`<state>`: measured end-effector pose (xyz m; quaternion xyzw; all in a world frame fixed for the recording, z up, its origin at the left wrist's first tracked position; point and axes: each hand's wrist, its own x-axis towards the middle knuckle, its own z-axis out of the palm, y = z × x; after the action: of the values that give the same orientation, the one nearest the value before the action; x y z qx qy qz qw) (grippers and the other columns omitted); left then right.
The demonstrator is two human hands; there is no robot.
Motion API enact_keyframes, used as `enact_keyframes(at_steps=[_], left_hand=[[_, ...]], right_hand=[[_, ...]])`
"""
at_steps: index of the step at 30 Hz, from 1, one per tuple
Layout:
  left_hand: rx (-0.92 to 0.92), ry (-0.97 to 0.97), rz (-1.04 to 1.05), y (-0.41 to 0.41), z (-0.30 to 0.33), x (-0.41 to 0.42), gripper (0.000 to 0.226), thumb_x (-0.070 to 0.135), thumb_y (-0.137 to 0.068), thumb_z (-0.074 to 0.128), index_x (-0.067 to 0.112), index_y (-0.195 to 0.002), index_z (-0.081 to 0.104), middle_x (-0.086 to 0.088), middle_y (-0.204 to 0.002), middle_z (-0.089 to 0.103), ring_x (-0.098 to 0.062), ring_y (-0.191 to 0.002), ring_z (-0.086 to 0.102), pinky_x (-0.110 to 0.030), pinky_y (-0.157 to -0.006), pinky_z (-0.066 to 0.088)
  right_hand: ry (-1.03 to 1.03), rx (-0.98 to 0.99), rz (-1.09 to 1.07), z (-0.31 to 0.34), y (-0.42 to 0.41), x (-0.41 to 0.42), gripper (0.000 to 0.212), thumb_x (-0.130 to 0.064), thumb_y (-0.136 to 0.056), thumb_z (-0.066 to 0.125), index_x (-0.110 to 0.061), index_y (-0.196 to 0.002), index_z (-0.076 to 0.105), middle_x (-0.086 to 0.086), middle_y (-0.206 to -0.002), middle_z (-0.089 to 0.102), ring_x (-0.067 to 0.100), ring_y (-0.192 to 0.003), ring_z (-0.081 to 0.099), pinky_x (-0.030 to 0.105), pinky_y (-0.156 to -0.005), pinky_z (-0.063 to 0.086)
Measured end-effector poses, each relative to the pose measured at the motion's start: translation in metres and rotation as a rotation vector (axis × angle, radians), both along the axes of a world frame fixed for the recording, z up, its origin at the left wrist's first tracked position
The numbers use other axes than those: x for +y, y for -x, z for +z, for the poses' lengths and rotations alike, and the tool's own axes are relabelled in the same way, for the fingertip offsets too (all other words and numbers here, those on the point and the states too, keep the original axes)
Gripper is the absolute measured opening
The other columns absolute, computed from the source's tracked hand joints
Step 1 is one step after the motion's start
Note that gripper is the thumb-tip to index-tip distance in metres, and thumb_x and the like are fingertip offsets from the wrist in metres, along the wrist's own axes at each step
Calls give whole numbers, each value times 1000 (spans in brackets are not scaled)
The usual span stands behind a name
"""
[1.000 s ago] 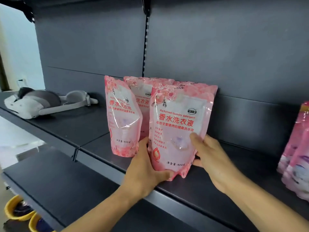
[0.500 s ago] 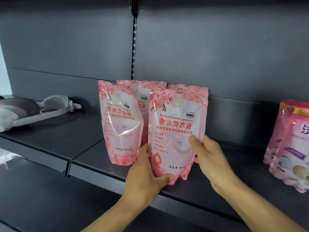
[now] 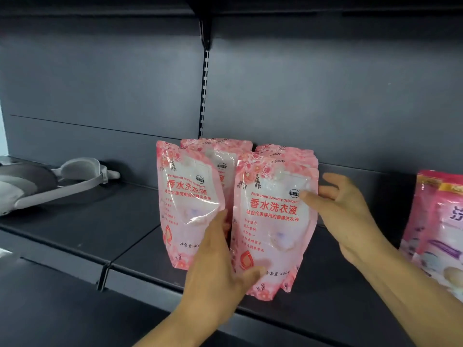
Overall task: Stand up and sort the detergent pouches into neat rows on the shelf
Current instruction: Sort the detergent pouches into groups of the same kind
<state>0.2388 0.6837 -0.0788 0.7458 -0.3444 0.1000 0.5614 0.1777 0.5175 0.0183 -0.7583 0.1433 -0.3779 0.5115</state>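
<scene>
The front right pouch (image 3: pixel 273 221), pink with a flower print and red lettering, is stood upright near the front edge of the dark shelf (image 3: pixel 325 304), right in the middle of the view. It's gripped low on its left side by the left hand (image 3: pixel 220 266): the thumb is curled across the bottom front of the pack and the other fingers are tucked into the gap beside it, so those can't really be seen. The right hand (image 3: pixel 350 216) is held at the pouch's right edge with fingers spread and loosely bent, and one fingertip is laid on the upper right of the front face; nothing is pinched there. Just to the left, a second front pouch (image 3: pixel 188 204) of the same kind is stood up, tilted slightly, touching or nearly touching the left hand. Behind these two, more pouches of the same print are lined up: one back left pouch (image 3: pixel 220 156) and a back right stack (image 3: pixel 288 151), only their tops being visible. Far off to the right, well apart, a group of other pink packs (image 3: pixel 438 229) with purple print is seen at the frame edge. On the left section of the shelf, a grey headset (image 3: pixel 50 181) with a strap is laid flat.
</scene>
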Motion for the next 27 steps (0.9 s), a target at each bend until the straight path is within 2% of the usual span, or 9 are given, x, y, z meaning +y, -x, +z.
enact_keyframes(at_steps=[3, 6, 8, 13, 15, 18, 20, 23, 27], left_hand=[[44, -5, 47, 5, -9, -25, 122, 53, -47, 83, 49, -137, 1, 24, -136, 37, -3, -125, 45, -36, -96, 50], [77, -111, 171, 8, -19, -39, 137, 58, -42, 80, 40, -141, -12, 14, -141, 26, -13, -126, 43, -41, -94, 50], [35, -164, 217, 4, -24, -43, 137, 61, -42, 79, 32, -143, -8, 9, -139, 30, -16, -126, 42, -42, -95, 48], [-25, -204, 238, -4, -29, -41, 134, 63, -41, 75, 28, -144, -3, 6, -139, 37, -18, -125, 44, -43, -96, 48], [-20, -205, 215, -4, -29, -39, 133, 65, -39, 71, 31, -144, -5, 6, -139, 38, -17, -125, 44, -43, -96, 47], [1, -198, 165, -5, -30, -36, 133, 64, -39, 73, 34, -143, -5, 9, -138, 39, -15, -124, 44, -41, -98, 47], [11, -186, 142, -6, -31, -34, 132, 64, -38, 73, 34, -143, -2, 11, -137, 39, -13, -124, 44, -41, -98, 47], [52, -154, 90, -6, -31, -31, 128, 61, -37, 75, 38, -141, 5, 16, -134, 41, -8, -124, 44, -38, -102, 45], [157, -24, -84, 1, -18, -24, 96, 46, -61, 80, 41, -134, 18, 28, -124, 48, 8, -117, 48, -11, -91, 45]], right_hand=[[23, -58, 0, 2, -4, -4, 20, -1, -81, 67, -15, -94, 62, 0, -91, 70, 9, -78, 68, 17, -57, 54], [241, -61, -131, 6, 1, -6, 19, -5, -79, 70, -18, -70, 58, 1, -80, 70, 16, -72, 68, 29, -60, 56], [393, -68, -194, 9, 8, -4, 22, -9, -78, 72, -17, -64, 56, 1, -73, 69, 20, -70, 68, 36, -63, 58], [634, -134, -307, 5, 17, 2, 20, -18, -80, 72, -11, -67, 59, -2, -62, 64, 12, -55, 59, 16, -52, 46], [623, -122, -310, 6, 15, 2, 18, -18, -80, 72, -12, -68, 59, -3, -62, 64, 13, -56, 59, 18, -53, 47], [498, -98, -184, 11, 14, -4, 19, -14, -82, 69, -21, -68, 58, -6, -72, 69, 14, -67, 67, 29, -63, 56], [367, -61, -3, 8, 18, -7, 21, -12, -83, 67, -31, -76, 61, -14, -82, 71, 5, -76, 70, 22, -68, 57], [225, 50, 207, -15, 24, -12, 34, -2, -81, 67, -29, -101, 63, -19, -96, 71, -3, -89, 68, 14, -75, 54], [100, 169, 271, -58, 32, -17, 42, 12, -75, 65, -19, -104, 60, -9, -98, 73, 2, -92, 68, 20, -81, 55]])
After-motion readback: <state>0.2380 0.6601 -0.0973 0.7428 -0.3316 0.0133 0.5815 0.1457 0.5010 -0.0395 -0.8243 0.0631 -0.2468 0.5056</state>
